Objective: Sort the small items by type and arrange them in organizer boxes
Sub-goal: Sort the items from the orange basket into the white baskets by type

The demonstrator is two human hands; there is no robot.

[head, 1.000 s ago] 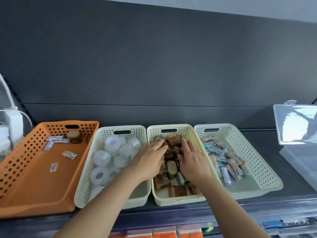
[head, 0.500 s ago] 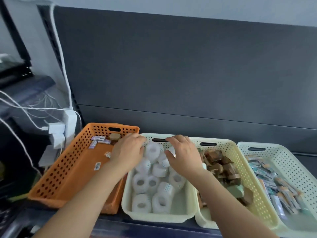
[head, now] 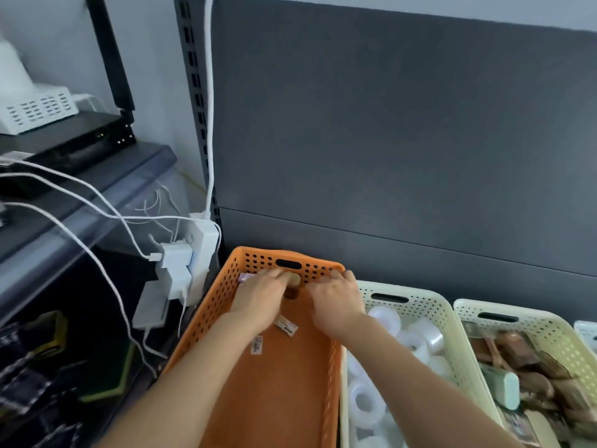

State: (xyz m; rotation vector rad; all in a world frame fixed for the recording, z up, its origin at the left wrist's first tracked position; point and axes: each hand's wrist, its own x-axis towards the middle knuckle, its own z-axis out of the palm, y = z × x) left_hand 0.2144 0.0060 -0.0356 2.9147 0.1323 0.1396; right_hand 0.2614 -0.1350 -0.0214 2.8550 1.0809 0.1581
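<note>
Orange basket (head: 210, 312): a few strays lie at its far end. Left hand (head: 263, 297) covers a pink-ended packet (head: 244, 277), fingers bent toward a brown-capped piece (head: 294, 281); grip cannot be told. Right hand (head: 334, 302) sits beside it, fingers curled, contents hidden. Recommendation: pinch each item squarely, lift clear of the wall, and carry it to the matching cream basket (head: 549, 324).

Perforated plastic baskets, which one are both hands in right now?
The orange perforated plastic basket, leftmost: left hand and right hand are at its far end. The rest are cream.
</note>
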